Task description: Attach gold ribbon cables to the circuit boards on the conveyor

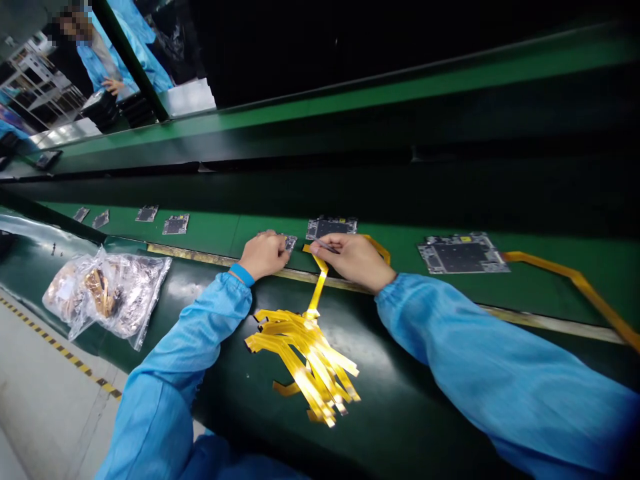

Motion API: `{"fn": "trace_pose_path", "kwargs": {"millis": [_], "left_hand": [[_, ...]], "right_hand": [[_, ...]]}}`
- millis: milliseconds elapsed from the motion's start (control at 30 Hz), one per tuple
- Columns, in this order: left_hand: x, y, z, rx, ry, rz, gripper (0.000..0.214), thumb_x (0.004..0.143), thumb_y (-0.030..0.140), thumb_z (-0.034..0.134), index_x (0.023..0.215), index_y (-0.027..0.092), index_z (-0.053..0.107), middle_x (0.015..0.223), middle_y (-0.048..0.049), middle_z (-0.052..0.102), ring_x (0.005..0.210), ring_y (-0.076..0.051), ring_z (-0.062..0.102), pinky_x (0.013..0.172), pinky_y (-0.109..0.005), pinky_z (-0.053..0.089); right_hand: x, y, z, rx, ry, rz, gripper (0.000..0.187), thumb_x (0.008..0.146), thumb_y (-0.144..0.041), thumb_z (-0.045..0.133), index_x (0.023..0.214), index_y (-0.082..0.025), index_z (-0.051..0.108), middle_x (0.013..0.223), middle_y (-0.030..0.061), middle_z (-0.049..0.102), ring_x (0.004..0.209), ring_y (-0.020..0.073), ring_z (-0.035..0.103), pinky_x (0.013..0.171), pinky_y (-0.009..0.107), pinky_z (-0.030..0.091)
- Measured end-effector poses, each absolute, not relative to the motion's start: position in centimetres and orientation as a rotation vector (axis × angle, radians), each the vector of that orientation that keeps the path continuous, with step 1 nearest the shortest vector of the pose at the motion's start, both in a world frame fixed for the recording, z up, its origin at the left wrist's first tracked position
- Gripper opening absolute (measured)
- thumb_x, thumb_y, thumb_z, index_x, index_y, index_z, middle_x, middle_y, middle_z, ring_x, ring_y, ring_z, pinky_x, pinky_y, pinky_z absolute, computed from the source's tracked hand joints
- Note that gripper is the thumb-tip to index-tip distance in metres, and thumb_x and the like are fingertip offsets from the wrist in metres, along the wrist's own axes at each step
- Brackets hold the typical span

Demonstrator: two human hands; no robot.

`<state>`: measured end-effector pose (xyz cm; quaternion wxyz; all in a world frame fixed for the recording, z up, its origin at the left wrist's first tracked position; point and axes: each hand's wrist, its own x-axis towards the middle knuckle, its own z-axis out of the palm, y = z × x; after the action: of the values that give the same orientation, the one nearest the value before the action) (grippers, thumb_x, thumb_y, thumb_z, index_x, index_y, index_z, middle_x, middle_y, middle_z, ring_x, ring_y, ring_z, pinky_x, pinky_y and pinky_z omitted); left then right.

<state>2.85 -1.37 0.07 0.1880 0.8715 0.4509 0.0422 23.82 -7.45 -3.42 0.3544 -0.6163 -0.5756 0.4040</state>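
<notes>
My left hand (pixel 265 255), with a blue band at its wrist, is closed on a small circuit board (pixel 290 243) at the conveyor's near edge; the fingers cover most of the board. In my right hand (pixel 357 259) is a slim grey tool that looks like tweezers (pixel 326 246), pinched and pointing left. By its tip lies the upper end of a yellow flex cable (pixel 320 283), which runs down toward a pile of flex cables (pixel 310 363) on the dark green bench. Just behind my right hand sits another circuit board (pixel 332 228), with a yellow cable beside it.
To the right, a circuit board (pixel 463 255) with a long flex cable (pixel 565 268) lies on the green conveyor (pixel 220 230). Several boards (pixel 176 224) lie farther left. A clear plastic bag (pixel 113 293) rests on the bench's left. A person in blue (pixel 117 60) stands beyond the frame.
</notes>
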Motion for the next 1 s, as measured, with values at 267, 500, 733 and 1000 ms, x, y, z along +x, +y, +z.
{"fn": "trace_pose_path", "kwargs": {"millis": [267, 500, 733, 1000], "left_hand": [[5.2, -2.1, 1.1, 2.571, 1.31, -0.065, 0.01, 0.092, 0.027, 0.068, 0.093, 0.018, 0.073, 0.101, -0.0124, 0.07, 0.104, -0.032, 0.071, 0.086, -0.04, 0.06], [5.4, -1.6, 1.3, 2.562, 1.261, -0.078, 0.011, 0.092, 0.019, 0.063, 0.085, 0.018, 0.071, 0.093, -0.0104, 0.069, 0.092, -0.028, 0.071, 0.083, -0.038, 0.058], [3.3, -0.5, 0.6, 2.652, 0.838, 0.103, 0.009, 0.088, 0.019, 0.07, 0.097, 0.018, 0.071, 0.108, -0.0103, 0.065, 0.106, -0.027, 0.065, 0.098, -0.04, 0.056], [4.2, 0.3, 0.2, 2.815, 0.851, -0.012, 0.016, 0.097, 0.024, 0.065, 0.111, 0.019, 0.07, 0.124, -0.0125, 0.063, 0.116, -0.029, 0.064, 0.098, -0.039, 0.056]], "right_hand": [[25.3, -7.9, -3.5, -1.745, -1.474, 0.977, 0.033, 0.084, -0.055, 0.073, 0.081, -0.022, 0.078, 0.083, 0.0054, 0.08, 0.076, 0.0218, 0.072, 0.07, 0.031, 0.056], [25.3, -7.9, -3.9, -1.703, -1.455, 1.053, 0.033, 0.081, -0.055, 0.074, 0.082, -0.022, 0.079, 0.076, 0.0025, 0.079, 0.07, 0.0188, 0.07, 0.066, 0.029, 0.055], [24.4, -7.8, -3.9, -1.734, -1.41, 1.066, 0.024, 0.08, -0.045, 0.078, 0.081, -0.021, 0.079, 0.079, 0.0045, 0.081, 0.075, 0.0208, 0.075, 0.069, 0.029, 0.059], [25.8, -7.9, -3.6, -1.793, -1.427, 0.97, 0.022, 0.081, -0.043, 0.076, 0.081, -0.022, 0.08, 0.079, 0.0033, 0.081, 0.076, 0.021, 0.075, 0.068, 0.029, 0.059]]}}
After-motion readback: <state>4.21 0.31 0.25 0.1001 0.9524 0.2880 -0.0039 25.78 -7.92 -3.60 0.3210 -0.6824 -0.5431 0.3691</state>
